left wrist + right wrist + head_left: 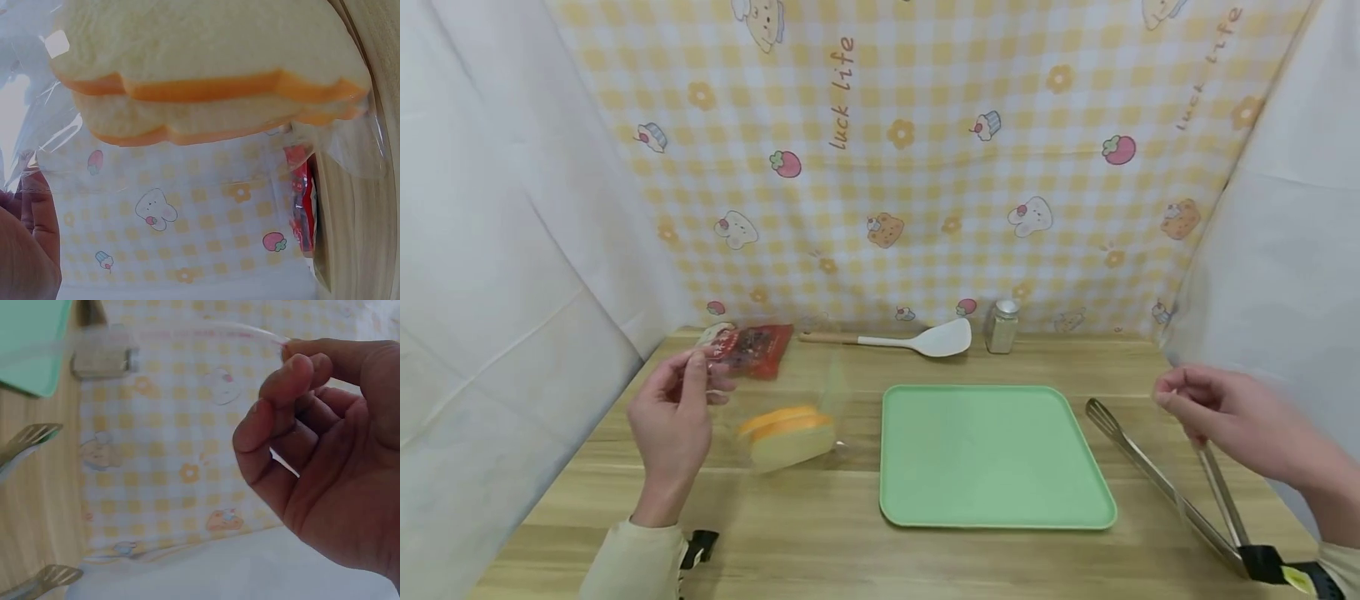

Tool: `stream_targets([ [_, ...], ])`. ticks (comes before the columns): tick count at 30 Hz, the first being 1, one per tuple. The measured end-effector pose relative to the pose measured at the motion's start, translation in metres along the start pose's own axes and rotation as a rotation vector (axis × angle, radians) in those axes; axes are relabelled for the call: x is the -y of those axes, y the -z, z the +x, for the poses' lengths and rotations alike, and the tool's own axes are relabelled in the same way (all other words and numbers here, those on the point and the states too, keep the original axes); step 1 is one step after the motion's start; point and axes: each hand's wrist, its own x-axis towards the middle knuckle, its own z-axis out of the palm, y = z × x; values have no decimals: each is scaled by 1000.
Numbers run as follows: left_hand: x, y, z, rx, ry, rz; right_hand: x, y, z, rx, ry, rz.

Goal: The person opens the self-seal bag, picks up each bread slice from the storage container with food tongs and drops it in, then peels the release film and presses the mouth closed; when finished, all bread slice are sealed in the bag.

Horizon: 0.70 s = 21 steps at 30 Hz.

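Note:
In the head view, my left hand (673, 417) is raised at the left and pinches the edge of a clear plastic bag. Inside the bag are bread slices (790, 437) with orange-brown crusts. The left wrist view shows the clear bag (365, 153) around two slices close up, with part of the left hand (34, 231) at its edge. Far to the right, my right hand (1240, 417) is held above metal tongs (1142, 463). Its thumb and forefinger pinch one end of a thin translucent strip (187, 332) with faint red print; the strip's far end runs out of that view.
A green tray (992, 458) lies on the wooden table between the hands. Along the back are a red food packet (769, 357), a white spatula (943, 340) with a wooden handle and a glass shaker (1002, 332). A checked cloth (925, 192) hangs behind.

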Motion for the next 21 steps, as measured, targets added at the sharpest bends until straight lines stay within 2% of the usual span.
stream_targets([
  [3,-1,1,0,-2,-1,-10,-16,-13,12,101,-54,26],
  [6,0,1,0,1,-5,-16,-32,-33,23,127,-113,21],
  [8,0,1,0,4,-11,-13,-40,-47,29,119,-148,-22],
  [13,1,1,0,10,-25,0,-47,-71,37,66,-158,-118],
  [15,1,0,0,12,-22,1,-45,-76,38,54,-157,-149],
  [21,0,0,-1,12,-14,-7,-39,-76,40,77,-197,-139],
])
